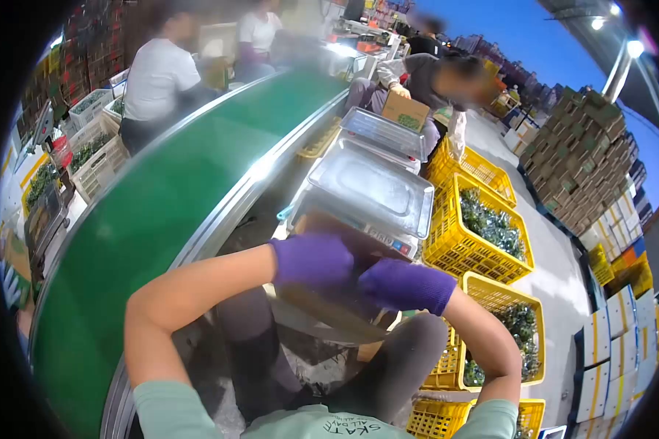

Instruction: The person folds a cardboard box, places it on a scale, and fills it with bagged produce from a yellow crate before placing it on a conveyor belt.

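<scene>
A brown cardboard box sits between my knees, below a metal-topped scale. My left hand, in a purple glove, lies over the box's far left side; its fingers are smeared by motion. My right hand, gloved in purple too, reaches in from the right with its fingers curled at the box's upper part. The two hands nearly meet above the box, and its inside is mostly hidden. Just beyond them stands the scale with a shiny metal tray on top.
A green conveyor belt runs along my left. Yellow crates of green packed produce line my right. Ahead, a person bends over a small carton by another metal tray. Stacked cartons rise far right.
</scene>
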Tool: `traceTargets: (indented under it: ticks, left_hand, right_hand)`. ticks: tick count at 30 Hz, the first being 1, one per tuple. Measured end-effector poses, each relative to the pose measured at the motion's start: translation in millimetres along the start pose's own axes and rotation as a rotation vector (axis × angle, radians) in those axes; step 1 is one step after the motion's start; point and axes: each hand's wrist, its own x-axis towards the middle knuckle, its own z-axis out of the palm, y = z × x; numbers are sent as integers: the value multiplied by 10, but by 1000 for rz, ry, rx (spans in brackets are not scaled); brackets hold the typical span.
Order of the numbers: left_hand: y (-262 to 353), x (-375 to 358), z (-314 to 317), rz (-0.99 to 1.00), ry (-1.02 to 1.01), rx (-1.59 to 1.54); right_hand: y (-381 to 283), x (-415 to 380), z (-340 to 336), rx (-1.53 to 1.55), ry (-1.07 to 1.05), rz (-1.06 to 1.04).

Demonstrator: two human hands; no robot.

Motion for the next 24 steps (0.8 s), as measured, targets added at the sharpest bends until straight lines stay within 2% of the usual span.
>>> traceTargets:
  ticks: [1,2,4,5,7,8,9,10,11,12,13,15,17,19,21,22,24]
  left_hand:
    - [-42,-144,26,-93,26,53]
    - [-5,-196,-19,-97,23,54]
    - [96,-323,-135,-90,-169,206]
    - [72,-330,-96,-96,-174,209]
    - [41,-291,53,-125,-31,98]
    - [57,-280,74,-191,-34,160]
    - [65,-287,86,-176,-37,170]
    - [71,-299,87,-145,-17,170]
    - [85,-291,76,-110,9,179]
    - [149,-285,101,-273,164,51]
    - [170,-286,108,-252,179,72]
    - [171,-320,97,-273,241,122]
    - [202,-313,90,-253,245,165]
    - [167,-332,76,-236,221,200]
    - [106,-308,146,-238,323,165]
    - [132,-280,92,-247,274,128]
    - [105,-324,114,-189,309,118]
  right_hand:
    - [-38,4,-63,46,154,204]
    - [10,71,-4,49,155,200]
    - [195,308,276,-68,184,156]
    - [287,435,412,-66,190,150]
    - [397,644,614,-9,18,314]
    - [368,687,618,-41,-12,361]
    - [385,641,623,-43,-1,375]
    - [420,556,624,96,57,304]
    - [358,515,496,4,31,268]
    - [295,474,370,-88,9,231]
    - [281,446,303,-112,22,248]
    - [241,416,296,-44,66,109]
    - [417,498,645,-74,87,106]
    - [411,580,707,-76,115,104]
    - [72,514,526,-73,-68,397]
    - [-53,484,400,-67,-132,465]
    - [-239,340,188,-26,-100,473]
